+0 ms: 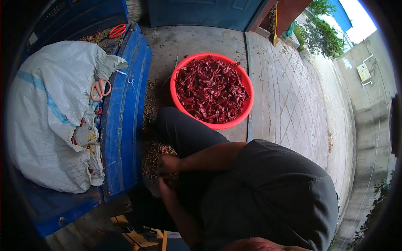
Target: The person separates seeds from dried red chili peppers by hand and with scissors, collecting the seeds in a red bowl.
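My right hand (pixel 168 164) is closed, its fingers curled together above a heap of dried stems and red bits (pixel 153 155) on the ground. Just below it in the view, my left hand (pixel 166 187) is bent towards it, its fingers closed and partly in shadow. What either hand holds is too small and dark to make out. Beyond my dark-trousered knee stands a round red basin (pixel 250 100) full of dried red chilies (pixel 211 90). A white woven sack (pixel 46 117) with a blue stripe lies to the left, red pieces showing at its open mouth.
The sack rests on a blue metal truck bed (pixel 125 113) with a raised edge. Pink-handled scissors (pixel 100 90) lie by the sack, red-handled scissors (pixel 117 31) farther back. A wooden stool (pixel 138 239) is at the bottom, a blue door (pixel 197 14) at the top.
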A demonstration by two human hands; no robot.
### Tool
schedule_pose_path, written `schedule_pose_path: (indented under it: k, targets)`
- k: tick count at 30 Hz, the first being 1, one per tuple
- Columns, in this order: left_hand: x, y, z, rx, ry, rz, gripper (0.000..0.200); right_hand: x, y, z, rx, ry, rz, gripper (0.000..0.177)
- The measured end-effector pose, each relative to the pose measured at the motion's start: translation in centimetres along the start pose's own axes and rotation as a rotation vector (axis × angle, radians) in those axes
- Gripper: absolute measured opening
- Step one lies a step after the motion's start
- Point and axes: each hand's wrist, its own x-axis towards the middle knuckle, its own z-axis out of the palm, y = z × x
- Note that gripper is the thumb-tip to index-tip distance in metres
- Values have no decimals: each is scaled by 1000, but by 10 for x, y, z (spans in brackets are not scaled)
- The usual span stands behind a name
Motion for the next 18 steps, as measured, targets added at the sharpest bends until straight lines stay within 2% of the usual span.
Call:
schedule_pose_path:
  k: [2, 4, 6, 8, 9, 11, 12, 13, 15, 17, 18]
  targets:
    - [7, -2, -6, -17, -45, -19, 32, 0, -1, -1, -1, -8, 63, 27]
    - [-3, 4, 6, -35, -88, -42, 32, -4, -5, -6, -46, 45, 29, 28]
    - [-17, 12, 25, -21, -43, 51, 31, -3, -5, -6, -85, 96, -5, 30]
    - [13, -1, 4, -17, -64, 29, 32, 5, 3, 2, -274, 79, -33, 23]
    - [21, -7, -10, -16, -88, 10, 33, 2, -2, 1, -266, 61, -40, 23]
    - [-6, 10, 21, -108, 35, -35, 26, -7, -13, -7, -392, 188, -201, 24]
    - [-20, 18, 43, -202, 139, -81, 19, -4, -3, -6, -486, 185, -354, 23]
    - [-31, 20, 48, -190, 139, -56, 17, 2, 5, 3, -557, 186, -515, 23]
    - [-27, 15, 43, -155, 114, 27, 15, -1, 2, 1, -631, 136, -522, 19]
    - [-30, 14, 35, -107, 78, 84, 13, -7, -13, -8, -464, 212, -548, 16]
    - [-44, 24, 41, -85, 64, 81, 12, 0, -3, -2, -347, 168, -429, 15]
